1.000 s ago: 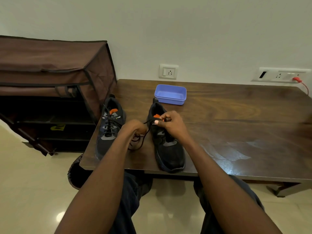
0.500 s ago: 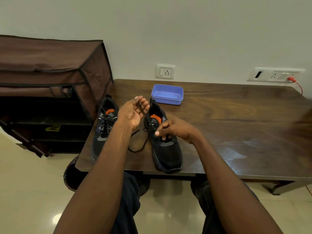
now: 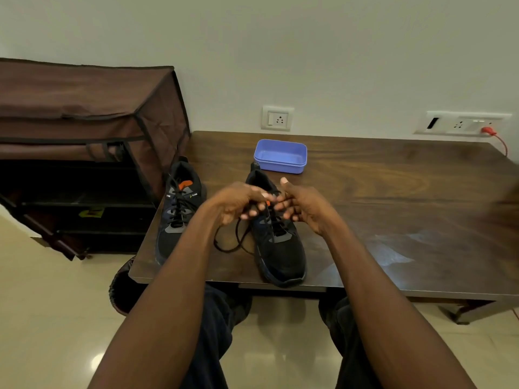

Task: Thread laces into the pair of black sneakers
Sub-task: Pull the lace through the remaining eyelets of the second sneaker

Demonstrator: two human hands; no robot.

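Observation:
Two black sneakers with orange tongues stand on the dark wooden table [image 3: 393, 192], toes toward me. The left sneaker [image 3: 177, 217] is laced up. Both my hands hover over the upper eyelets of the right sneaker [image 3: 278, 248]. My left hand [image 3: 234, 203] pinches the black lace [image 3: 233, 242], whose loose part loops down onto the table left of that shoe. My right hand [image 3: 300, 206] has curled fingers at the lace by the tongue, thumb raised. The top eyelets are hidden by my fingers.
A shallow blue plastic container [image 3: 280, 156] sits behind the right sneaker. A brown fabric shoe rack [image 3: 84, 130] stands left of the table. Wall sockets [image 3: 277, 118] lie behind, one with a red plug [image 3: 488, 131]. My knees are under the table's front edge.
My left hand came down from its raised position and moved right to meet my right hand over the right sneaker's tongue. My right hand lifted from the lower laces to the top.

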